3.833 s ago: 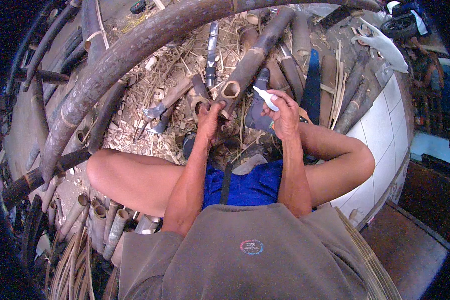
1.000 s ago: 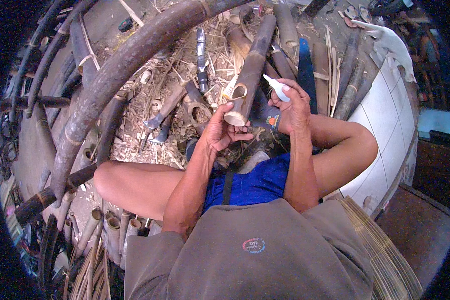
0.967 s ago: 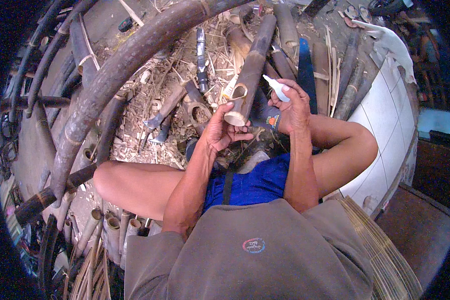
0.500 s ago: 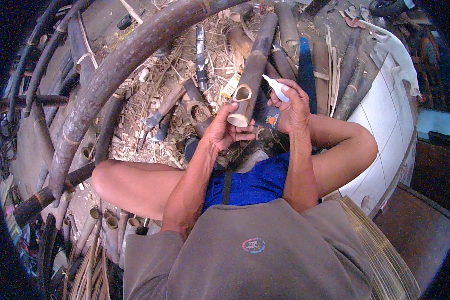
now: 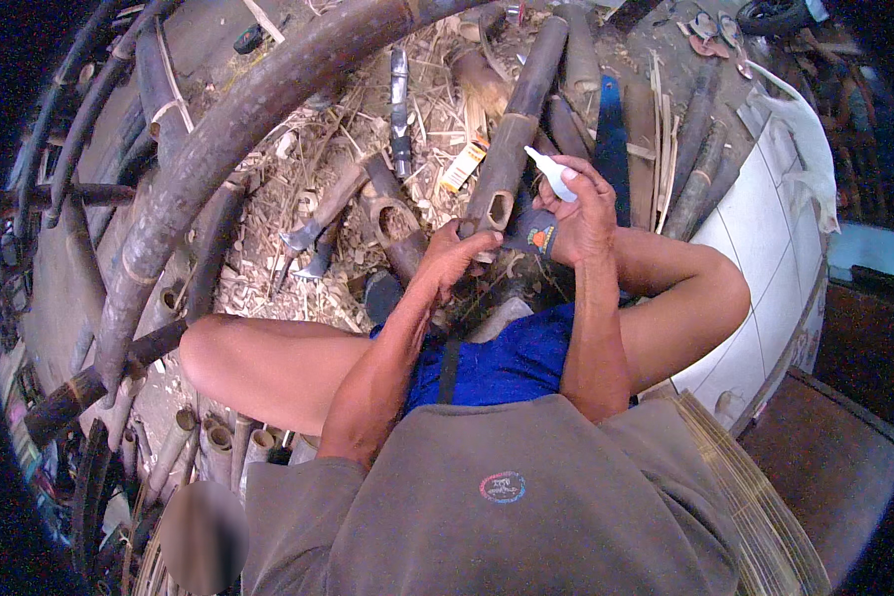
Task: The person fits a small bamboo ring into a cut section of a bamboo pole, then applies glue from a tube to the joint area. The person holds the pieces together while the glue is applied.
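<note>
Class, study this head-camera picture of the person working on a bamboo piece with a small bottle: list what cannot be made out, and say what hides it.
- Head view: the bamboo piece's near end, covered by the left hand.
- The small white bottle's body, wrapped by the right hand; only nozzle and shoulder show.
- Whether the nozzle touches the bamboo: too small.
- The far ends of the big curved bamboo pole, cut by the fisheye rim.

The left hand grips the near end of a dark bamboo pole with an oval hole, while the right hand holds a small white glue bottle just beside it, above scattered shavings.
</note>
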Available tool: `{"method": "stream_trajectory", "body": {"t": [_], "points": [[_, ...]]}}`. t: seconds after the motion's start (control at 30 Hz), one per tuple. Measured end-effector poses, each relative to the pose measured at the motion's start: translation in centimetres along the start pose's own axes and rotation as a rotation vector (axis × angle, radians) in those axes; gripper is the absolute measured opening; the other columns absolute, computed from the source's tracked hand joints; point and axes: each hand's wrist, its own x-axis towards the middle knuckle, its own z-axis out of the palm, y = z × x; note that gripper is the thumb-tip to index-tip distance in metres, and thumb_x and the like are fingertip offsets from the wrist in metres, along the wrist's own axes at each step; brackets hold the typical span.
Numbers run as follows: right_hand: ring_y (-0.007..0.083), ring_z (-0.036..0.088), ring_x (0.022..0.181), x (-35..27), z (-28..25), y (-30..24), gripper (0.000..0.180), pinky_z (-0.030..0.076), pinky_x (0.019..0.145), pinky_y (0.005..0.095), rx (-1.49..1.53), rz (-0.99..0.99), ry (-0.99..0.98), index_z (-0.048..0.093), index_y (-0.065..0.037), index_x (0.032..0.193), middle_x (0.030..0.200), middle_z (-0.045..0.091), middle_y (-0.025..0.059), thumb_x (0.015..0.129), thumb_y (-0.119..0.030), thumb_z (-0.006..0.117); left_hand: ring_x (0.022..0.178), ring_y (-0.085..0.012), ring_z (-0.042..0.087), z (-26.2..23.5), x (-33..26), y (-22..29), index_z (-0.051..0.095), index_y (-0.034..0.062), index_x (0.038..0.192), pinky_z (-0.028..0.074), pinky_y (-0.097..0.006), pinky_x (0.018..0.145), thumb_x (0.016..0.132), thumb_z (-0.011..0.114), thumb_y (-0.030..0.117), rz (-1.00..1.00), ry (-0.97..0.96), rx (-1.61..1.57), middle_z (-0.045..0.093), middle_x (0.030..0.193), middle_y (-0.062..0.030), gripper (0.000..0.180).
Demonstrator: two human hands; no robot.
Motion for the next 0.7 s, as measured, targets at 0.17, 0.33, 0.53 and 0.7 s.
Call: {"method": "stream_trajectory", "body": {"t": [0.17,0.33,0.53,0.7], "points": [[0.0202,0.063,0.073,0.1,-0.1,0.2,0.029,0.055,0.068,0.038,0.014,-0.001,-0.036,0.068,0.001,0.111,0.088,0.068,0.0119,0.088,-0.016,0.068,0.095,-0.0306,0.067,-0.2,1.5,-2.4,0.061,-0.008,0.12,0.051,-0.039,0.089,0.066,0.08,0.048,0.099,0.147,0.137,0.07,0.107,-0.0209,0.08],[0.0201,0.063,0.074,0.2,-0.3,0.2,0.029,0.055,0.069,0.0384,0.015,-0.001,-0.03,0.068,0.002,0.111,0.089,0.068,0.0122,0.088,-0.016,0.068,0.096,-0.0316,0.067,-0.2,0.8,-1.5,0.061,-0.0088,0.121,0.05,-0.039,0.089,0.065,0.08,0.051,0.081,0.179,0.197,0.07,0.107,-0.0222,0.084],[0.0201,0.063,0.073,0.1,-0.2,0.1,0.029,0.055,0.068,0.0382,0.016,0.0,-0.027,0.068,0.002,0.111,0.087,0.068,0.0125,0.088,-0.015,0.068,0.095,-0.0278,0.067,-0.4,0.1,-0.8,0.062,-0.0077,0.122,0.051,-0.038,0.088,0.068,0.08,0.051,0.091,0.172,0.113,0.07,0.106,-0.02,0.082],[0.0199,0.062,0.072,0.1,-0.2,0.2,0.028,0.055,0.069,0.0382,0.01,0.0,-0.033,0.068,0.003,0.111,0.087,0.068,0.0132,0.088,-0.014,0.067,0.098,-0.0282,0.067,-0.6,-0.3,-0.6,0.058,-0.0071,0.129,0.05,-0.037,0.093,0.069,0.082,0.048,0.143,0.239,0.011,0.07,0.11,-0.0197,0.085]]}}
